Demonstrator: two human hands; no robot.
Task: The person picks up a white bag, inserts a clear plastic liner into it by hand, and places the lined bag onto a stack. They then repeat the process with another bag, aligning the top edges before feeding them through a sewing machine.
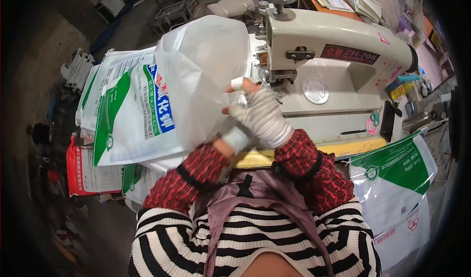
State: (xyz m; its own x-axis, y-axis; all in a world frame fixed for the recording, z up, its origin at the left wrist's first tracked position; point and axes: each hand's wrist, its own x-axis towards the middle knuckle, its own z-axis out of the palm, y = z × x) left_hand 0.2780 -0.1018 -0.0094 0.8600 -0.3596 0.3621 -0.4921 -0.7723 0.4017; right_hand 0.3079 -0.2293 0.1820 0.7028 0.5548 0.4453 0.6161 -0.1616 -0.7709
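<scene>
A white woven sack (130, 110) with green and blue print lies to the left of the sewing machine. Its clear plastic liner (211, 51) sticks out and reaches up to the needle area. My right hand (265, 115), in a white striped glove with bare, partly taped fingertips, has its fingers curled at the liner's right edge, just left of the presser foot (283, 76). Close below it is my left hand (235, 138), also in white, smeared by motion and partly covered by the right; its fingers cannot be made out. The cream sewing machine (319, 37) stands beyond.
Stacked white sacks (91, 98) and a red-and-white sack (93, 171) lie at left. Another green-and-white sack (392, 179) hangs at the right front. On the machine table are a phone (387, 120), a black pen (353, 132) and small teal-handled scissors (375, 119). A yellow strip (338, 149) edges the table.
</scene>
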